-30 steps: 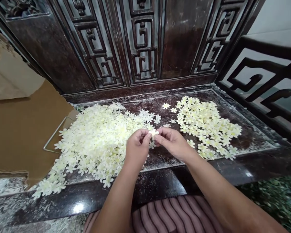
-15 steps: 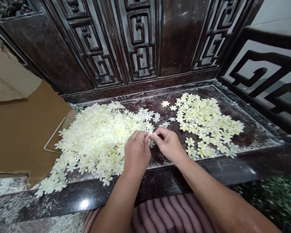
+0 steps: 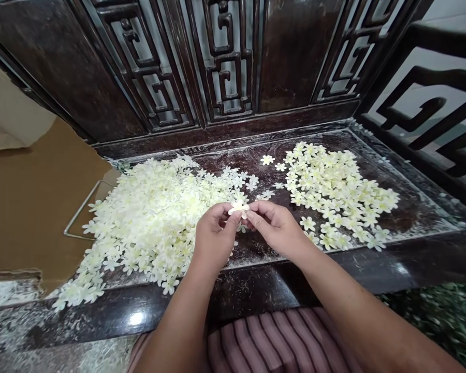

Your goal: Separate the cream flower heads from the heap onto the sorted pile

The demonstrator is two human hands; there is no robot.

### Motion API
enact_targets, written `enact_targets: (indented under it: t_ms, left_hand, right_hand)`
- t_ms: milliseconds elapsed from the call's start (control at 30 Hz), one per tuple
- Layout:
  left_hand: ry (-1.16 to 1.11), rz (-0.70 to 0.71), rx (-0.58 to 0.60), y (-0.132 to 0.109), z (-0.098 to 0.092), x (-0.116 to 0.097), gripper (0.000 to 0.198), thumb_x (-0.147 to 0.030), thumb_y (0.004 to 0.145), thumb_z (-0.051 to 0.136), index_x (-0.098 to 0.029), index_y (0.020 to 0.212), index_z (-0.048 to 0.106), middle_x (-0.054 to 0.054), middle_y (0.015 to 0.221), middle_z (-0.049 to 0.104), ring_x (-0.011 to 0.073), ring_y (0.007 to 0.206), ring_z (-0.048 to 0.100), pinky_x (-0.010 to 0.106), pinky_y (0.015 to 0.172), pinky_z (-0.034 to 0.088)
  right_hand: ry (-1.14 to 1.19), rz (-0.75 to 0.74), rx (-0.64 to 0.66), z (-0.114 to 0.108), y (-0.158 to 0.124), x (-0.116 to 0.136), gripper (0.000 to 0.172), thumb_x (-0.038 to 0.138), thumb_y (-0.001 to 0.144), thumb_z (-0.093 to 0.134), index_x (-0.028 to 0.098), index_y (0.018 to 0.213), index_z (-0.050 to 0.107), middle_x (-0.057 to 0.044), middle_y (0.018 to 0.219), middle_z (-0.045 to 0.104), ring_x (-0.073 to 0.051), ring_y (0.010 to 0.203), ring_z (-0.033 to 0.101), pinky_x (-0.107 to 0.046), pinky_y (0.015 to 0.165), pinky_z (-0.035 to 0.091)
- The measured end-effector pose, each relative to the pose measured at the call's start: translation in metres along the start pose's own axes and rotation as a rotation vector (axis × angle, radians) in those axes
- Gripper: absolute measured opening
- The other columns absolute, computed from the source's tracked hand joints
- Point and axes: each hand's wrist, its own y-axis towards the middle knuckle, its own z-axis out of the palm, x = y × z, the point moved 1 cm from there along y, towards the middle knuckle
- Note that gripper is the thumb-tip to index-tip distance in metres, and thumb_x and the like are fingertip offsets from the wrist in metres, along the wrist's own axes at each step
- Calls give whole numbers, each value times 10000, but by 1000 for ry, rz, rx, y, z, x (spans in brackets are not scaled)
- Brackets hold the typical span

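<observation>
Between my hands is a small pale yellow-white artificial flower (image 3: 238,207), its petals showing above the fingertips. My left hand (image 3: 215,230) pinches it from the left with thumb and forefinger. From the right, my right hand (image 3: 275,223) grips its petals between thumb and fingertips. Close behind and to the left lies a large heap of similar flowers (image 3: 151,212). A smaller, flatter spread of flowers (image 3: 334,189) lies to the right. The underside of the held flower is hidden by my fingers.
The flowers lie on a dark carved wooden bench seat (image 3: 256,248) with a latticed backrest (image 3: 225,77) and a right armrest (image 3: 427,103). Brown cardboard (image 3: 31,207) stands at left, beside a bent metal wire handle (image 3: 77,210). Dark green material (image 3: 431,321) lies low at right.
The flower, earlier mostly covered by my fingertips, now shows its petals between them. My fingers have opened outward a little around it. The view has shifted slightly.
</observation>
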Motion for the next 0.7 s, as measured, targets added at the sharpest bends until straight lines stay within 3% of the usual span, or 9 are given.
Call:
enact_targets:
  t_ms: [100,167,333,533,700]
  left_hand:
    - [-99,-47,-46,4,0,3,143,-283,669,643,-171,656,556,-52,543,509,86,519,455,194,508,364]
    - [-150,-66,25,6,1,4,156,-276,665,647,-167,630,541,-56,541,491,81,528,447,191,516,361]
    - [-204,-108,236,3,2,-1,180,-339,745,618,-166,710,582,-25,640,575,94,600,501,210,591,410]
    - [-203,-132,331,1,4,-1,272,-414,730,665,-155,682,597,-18,640,571,93,623,512,210,614,419]
    - [-222,-79,274,2,4,0,330,-449,660,729,-167,638,559,-35,599,542,86,578,472,207,570,388]
  right_hand:
    - [-146,-148,-20,9,-8,13,153,218,834,479,176,710,558,-28,690,592,-142,654,538,-277,627,412]
    - [-163,-210,-29,12,-10,19,144,199,839,469,177,732,563,-32,719,604,-142,675,547,-275,638,415]
    - [-144,18,-181,-5,-8,11,151,326,824,537,197,755,504,4,675,526,-134,632,486,-266,585,383]
    - [-72,69,-17,-10,-5,-1,156,338,831,516,210,776,446,21,678,498,-134,646,483,-274,603,378]
    - [-1,56,73,-10,-4,4,96,264,834,455,204,760,441,35,640,431,-120,597,424,-265,571,360]
